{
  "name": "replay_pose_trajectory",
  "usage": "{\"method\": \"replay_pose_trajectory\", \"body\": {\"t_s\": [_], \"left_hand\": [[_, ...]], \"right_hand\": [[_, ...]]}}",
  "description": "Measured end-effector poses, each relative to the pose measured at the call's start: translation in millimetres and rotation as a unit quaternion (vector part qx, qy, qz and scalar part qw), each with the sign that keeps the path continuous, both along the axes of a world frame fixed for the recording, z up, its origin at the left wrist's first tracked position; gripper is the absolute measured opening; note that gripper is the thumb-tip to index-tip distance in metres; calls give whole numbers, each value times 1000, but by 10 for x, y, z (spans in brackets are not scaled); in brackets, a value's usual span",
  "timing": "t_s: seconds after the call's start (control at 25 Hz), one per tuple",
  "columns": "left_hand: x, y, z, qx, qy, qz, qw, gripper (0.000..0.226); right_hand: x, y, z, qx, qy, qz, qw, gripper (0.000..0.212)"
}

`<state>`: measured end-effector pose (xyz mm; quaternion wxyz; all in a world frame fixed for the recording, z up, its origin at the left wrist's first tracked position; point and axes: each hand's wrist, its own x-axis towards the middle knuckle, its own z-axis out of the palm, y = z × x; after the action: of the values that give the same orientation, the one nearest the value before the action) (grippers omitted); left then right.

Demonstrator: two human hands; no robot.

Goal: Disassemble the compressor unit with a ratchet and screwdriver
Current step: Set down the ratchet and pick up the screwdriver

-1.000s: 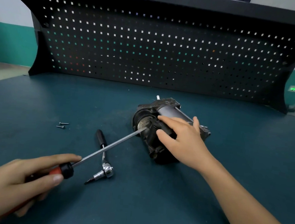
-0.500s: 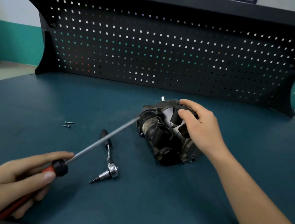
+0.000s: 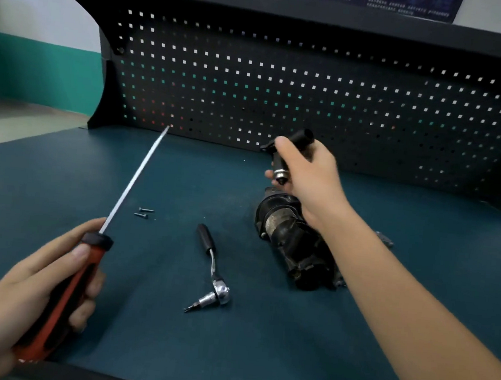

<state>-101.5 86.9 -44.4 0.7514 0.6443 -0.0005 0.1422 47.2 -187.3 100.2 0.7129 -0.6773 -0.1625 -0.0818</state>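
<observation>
The dark compressor unit (image 3: pixel 290 238) lies on the blue bench, right of centre. Above it my right hand (image 3: pixel 308 170) is lifted off the bench, shut on a small black part (image 3: pixel 292 146) with a metal end, held clear of the unit. My left hand (image 3: pixel 37 289) grips the red and black handle of a long screwdriver (image 3: pixel 135 179); its shaft points up and away toward the pegboard, touching nothing. The ratchet (image 3: pixel 213 271) with a bit fitted lies on the bench between my hands. Two loose screws (image 3: pixel 143 213) rest left of it.
A black pegboard (image 3: pixel 281 95) backs the bench (image 3: pixel 184 341), with a shelf above it. A small metal piece (image 3: pixel 385 239) lies on the bench beyond my right forearm. The bench's front edge runs along the bottom of the view.
My right hand pulled a black part off the compressor and raised it. The screwdriver tip left the unit and swung up and to the left.
</observation>
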Motion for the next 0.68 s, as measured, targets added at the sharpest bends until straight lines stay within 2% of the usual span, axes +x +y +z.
{"method": "replay_pose_trajectory", "body": {"t_s": [0.04,0.16,0.24,0.32,0.4,0.52,0.68], "left_hand": [[-7,-68,82,-19,-16,32,999,57],[-28,-158,231,-103,-26,76,991,29],[-38,-257,294,-144,-20,89,985,26],[-50,-292,301,-151,-8,92,984,27],[-78,-311,324,-144,-9,102,984,33],[-80,-330,331,-141,-9,96,985,36],[-83,-352,352,-128,-9,92,988,35]], "right_hand": [[45,209,0,-25,-14,23,999,9],[210,899,-122,-145,-37,70,986,16],[343,1270,-311,-273,-46,57,959,32],[477,1534,-524,-361,-40,36,931,40],[615,1670,-707,-394,-16,11,919,45],[771,1799,-871,-401,-19,-31,915,33],[766,1975,-933,-385,-39,1,922,24]]}}
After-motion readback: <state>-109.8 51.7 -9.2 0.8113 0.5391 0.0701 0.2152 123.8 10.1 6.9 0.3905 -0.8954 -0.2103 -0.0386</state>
